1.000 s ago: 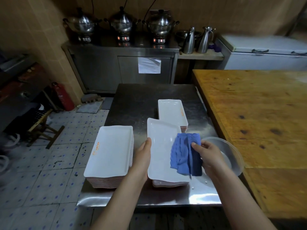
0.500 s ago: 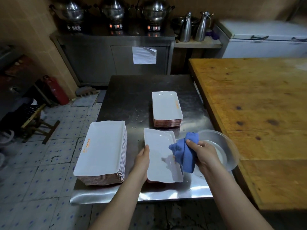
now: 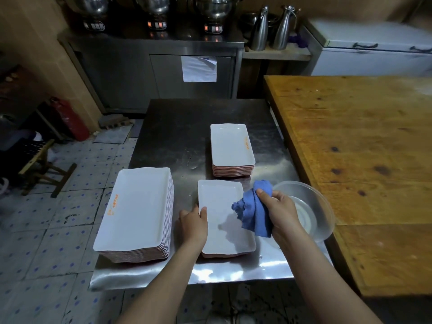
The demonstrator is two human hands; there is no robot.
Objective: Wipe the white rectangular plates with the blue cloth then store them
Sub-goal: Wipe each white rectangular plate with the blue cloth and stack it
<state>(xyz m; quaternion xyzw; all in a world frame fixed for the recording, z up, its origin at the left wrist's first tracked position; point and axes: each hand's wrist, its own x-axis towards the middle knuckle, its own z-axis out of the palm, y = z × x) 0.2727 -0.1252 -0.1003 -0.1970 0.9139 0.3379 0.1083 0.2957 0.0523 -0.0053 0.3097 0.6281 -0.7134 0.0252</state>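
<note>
A white rectangular plate lies flat on the steel table, on top of another plate. My left hand holds its left edge, thumb on the rim. My right hand grips the bunched blue cloth just above the plate's right side. A tall stack of white plates stands to the left. A smaller stack stands behind the plate.
A clear plastic bowl sits at the table's right edge, partly behind my right hand. A big wooden table adjoins on the right. Behind are a steel counter with pots, two metal jugs and a white chest freezer.
The plate went from tilted up in my left hand to lying flat on the table. My right hand bunched the cloth and lifted it toward the plate's right edge.
</note>
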